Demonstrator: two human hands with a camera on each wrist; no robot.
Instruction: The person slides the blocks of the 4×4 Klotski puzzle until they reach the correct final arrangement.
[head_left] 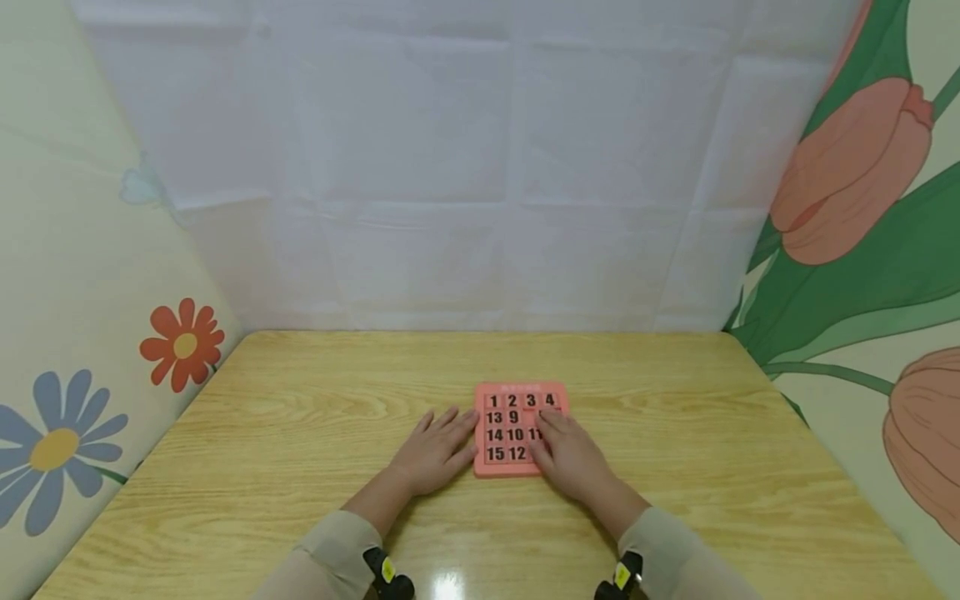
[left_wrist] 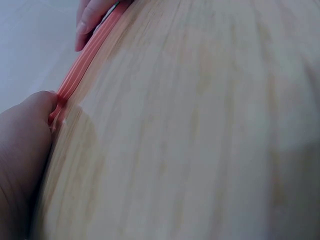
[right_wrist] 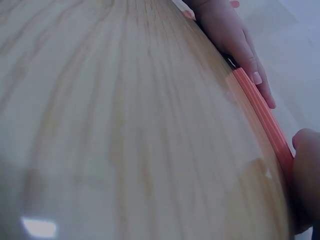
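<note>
While the left hand (head_left: 437,450) lies along the left edge of the pink number board (head_left: 498,471), its fingers extended and grasping nothing, its fingertips and thumb touch the rim, probably to stop the board from sliding. The right hand (head_left: 573,454) reaches over the board's right side, likewise ungrasping, its outstretched fingers resting on the numbered tiles (head_left: 513,426), a posture suited to pressing tiles along from above; those beneath it are hidden. The board lies flat with the row 1 to 4 at its far side, so the figures read upright for the person. Nearer than the board, black devices (head_left: 388,575) sit at the cuffs of both sleeves (head_left: 337,542). The wooden table (head_left: 300,433) supports the board; beyond the board hangs a white sheet (head_left: 420,150), with flower-patterned panels (head_left: 67,167) well to the board's left and right.
</note>
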